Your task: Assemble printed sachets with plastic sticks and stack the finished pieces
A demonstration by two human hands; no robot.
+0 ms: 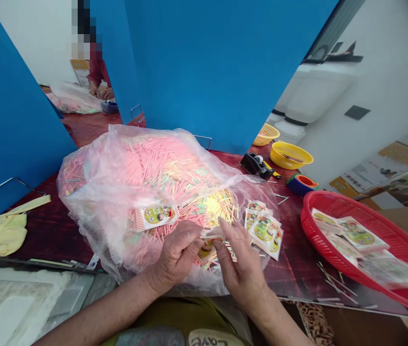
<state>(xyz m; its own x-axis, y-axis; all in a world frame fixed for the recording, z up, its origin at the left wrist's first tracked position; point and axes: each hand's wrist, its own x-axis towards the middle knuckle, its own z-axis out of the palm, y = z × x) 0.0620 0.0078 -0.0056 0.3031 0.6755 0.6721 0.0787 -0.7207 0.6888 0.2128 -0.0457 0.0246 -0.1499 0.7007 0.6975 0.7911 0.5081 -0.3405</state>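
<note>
- Around you stand tall, bright blue partition panels [204, 72], with a dark red tabletop [290, 259] running across in front of you
- Filling the middle of the tabletop is a large, clear plastic bag [81, 202] heaped with thin pink and yellow sticks
- To your right sits a round, red plastic basket [337, 206] holding flat printed paper packets [359, 235]
- Farther off lie a yellow plastic basket [290, 156] and a black tape dispenser [256, 165]
- On the bag, just right of your hands, lies a fanned stack of printed packets [263, 233]
- Between your left hand [175, 257] and right hand [240, 259] is a small, pale paper packet [211, 234], its long axis running side to side
- Your right fingertips [222, 226] pinch its right end; your left hand is curled, fingertips just beside its left end, though you cannot tell whether they touch
</note>
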